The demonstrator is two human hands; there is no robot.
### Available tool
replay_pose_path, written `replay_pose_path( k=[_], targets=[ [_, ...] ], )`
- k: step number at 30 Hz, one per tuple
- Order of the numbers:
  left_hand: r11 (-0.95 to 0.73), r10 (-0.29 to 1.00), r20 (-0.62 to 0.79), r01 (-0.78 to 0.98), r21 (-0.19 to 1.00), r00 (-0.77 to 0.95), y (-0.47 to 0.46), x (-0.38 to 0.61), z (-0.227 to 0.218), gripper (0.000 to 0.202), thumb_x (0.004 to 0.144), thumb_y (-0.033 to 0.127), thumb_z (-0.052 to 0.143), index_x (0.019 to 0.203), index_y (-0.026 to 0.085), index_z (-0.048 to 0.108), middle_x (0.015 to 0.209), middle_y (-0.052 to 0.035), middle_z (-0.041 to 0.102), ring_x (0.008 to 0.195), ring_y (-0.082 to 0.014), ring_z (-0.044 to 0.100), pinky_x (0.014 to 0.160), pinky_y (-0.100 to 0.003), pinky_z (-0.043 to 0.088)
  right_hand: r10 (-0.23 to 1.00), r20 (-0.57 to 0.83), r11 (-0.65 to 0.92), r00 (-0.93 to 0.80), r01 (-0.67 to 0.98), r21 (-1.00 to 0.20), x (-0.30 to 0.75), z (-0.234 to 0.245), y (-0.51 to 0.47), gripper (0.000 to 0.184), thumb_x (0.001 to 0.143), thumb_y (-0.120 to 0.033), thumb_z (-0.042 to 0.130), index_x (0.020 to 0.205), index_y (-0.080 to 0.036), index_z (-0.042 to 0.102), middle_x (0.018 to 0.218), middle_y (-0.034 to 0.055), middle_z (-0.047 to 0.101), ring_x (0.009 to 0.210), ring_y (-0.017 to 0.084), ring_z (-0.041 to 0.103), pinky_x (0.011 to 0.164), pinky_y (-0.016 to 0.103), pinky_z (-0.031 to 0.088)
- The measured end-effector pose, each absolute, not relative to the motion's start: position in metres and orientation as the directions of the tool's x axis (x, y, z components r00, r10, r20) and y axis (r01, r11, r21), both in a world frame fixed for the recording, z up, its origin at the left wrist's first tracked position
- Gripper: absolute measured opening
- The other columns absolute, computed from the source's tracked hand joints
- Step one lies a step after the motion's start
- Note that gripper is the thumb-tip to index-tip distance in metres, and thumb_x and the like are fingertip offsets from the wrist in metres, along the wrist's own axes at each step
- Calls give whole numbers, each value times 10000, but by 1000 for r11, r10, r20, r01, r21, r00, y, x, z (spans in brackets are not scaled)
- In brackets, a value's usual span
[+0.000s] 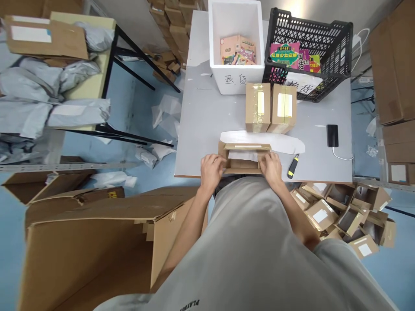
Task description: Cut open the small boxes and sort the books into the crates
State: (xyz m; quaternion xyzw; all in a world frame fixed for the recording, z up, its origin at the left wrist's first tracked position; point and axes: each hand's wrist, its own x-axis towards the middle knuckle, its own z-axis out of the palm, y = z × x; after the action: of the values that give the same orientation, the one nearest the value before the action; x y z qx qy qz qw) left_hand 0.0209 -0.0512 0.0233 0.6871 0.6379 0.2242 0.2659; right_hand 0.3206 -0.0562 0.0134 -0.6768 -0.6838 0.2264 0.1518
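Observation:
A small open cardboard box [247,152] lies at the near edge of the grey table [201,116], its flaps apart and white paper inside. My left hand [212,169] grips the box's left end with fingers curled over it. My right hand [271,167] grips the right end the same way. A yellow-and-black utility knife [292,166] lies just right of my right hand. Two taped cardboard boxes [257,106] [283,108] stand side by side just beyond the open box.
A white foam bin [235,75] with books and a black plastic crate [308,49] stand at the table's far side. A black phone [332,135] on a cable lies right. Large cartons [87,242] sit left of me; empty small boxes [343,214] are piled on the floor right.

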Motion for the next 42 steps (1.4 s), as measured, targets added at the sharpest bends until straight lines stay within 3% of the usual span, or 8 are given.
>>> replay_pose_path(
  k=[2,5,9,15,26,30,36,42],
  targets=[
    [-91,982,-60,731,676,177,-43,33,26,287,1041,201,585,1076,305,849,1161,-127,828,1284,-384,682,1234,-622,472,990,-115,16,-85,862,-507,315,13,-50,236,1089,-325,657,1263,-230,784,1232,187,701,1218,405,612,1021,547,624],
    [-126,973,-54,717,686,223,-29,48,27,354,990,194,647,1264,294,849,1419,-133,804,1442,-414,626,1292,-636,428,975,-181,27,-127,882,-470,305,12,-38,517,989,-285,824,1495,-241,727,1320,191,674,1279,417,599,1033,539,626],
    [-154,971,-48,760,631,236,-17,56,27,627,955,185,693,1574,287,707,1839,-87,478,1693,-417,415,1372,-644,358,922,-355,34,-156,944,-328,293,20,-28,724,976,-92,732,1671,-254,615,1375,184,657,1355,380,580,1113,488,576],
    [-202,943,-138,851,484,302,-14,59,28,749,991,156,692,1724,212,549,1935,-154,221,1804,-418,208,1426,-668,264,927,-359,35,-113,975,-218,312,53,-34,568,1054,-164,581,1618,-160,647,1397,217,625,1338,367,544,1093,434,530],
    [-224,926,-153,831,510,344,-13,59,16,1161,773,302,1049,1778,251,468,1954,-186,47,1818,-468,25,1447,-727,117,954,-259,-195,150,968,-158,381,40,-51,504,1105,-157,535,1592,-146,666,1331,198,656,1294,352,573,1093,429,517],
    [-232,914,-180,831,505,364,-8,56,15,1242,737,290,1068,1800,251,427,1952,-190,-6,1816,-471,-4,1442,-740,103,950,-309,-82,42,990,-117,356,55,-36,457,1103,-67,429,1411,-146,758,1334,202,707,1253,325,597,1035,389,514],
    [-223,912,-213,858,462,352,-5,61,15,1310,746,265,1049,1843,226,334,1950,-189,-29,1817,-459,-32,1442,-737,104,935,-304,133,-180,977,-167,295,75,7,373,1157,-181,468,1376,-87,756,1374,227,777,1312,332,648,1128,392,515],
    [-218,915,-221,874,434,338,-9,62,16,1344,765,254,1028,1866,232,258,1949,-191,-10,1819,-446,-20,1441,-737,101,807,-549,188,-218,976,-111,241,55,44,392,1104,-56,525,1395,-43,787,1410,298,786,1402,333,723,1151,393,547]
  ],
)
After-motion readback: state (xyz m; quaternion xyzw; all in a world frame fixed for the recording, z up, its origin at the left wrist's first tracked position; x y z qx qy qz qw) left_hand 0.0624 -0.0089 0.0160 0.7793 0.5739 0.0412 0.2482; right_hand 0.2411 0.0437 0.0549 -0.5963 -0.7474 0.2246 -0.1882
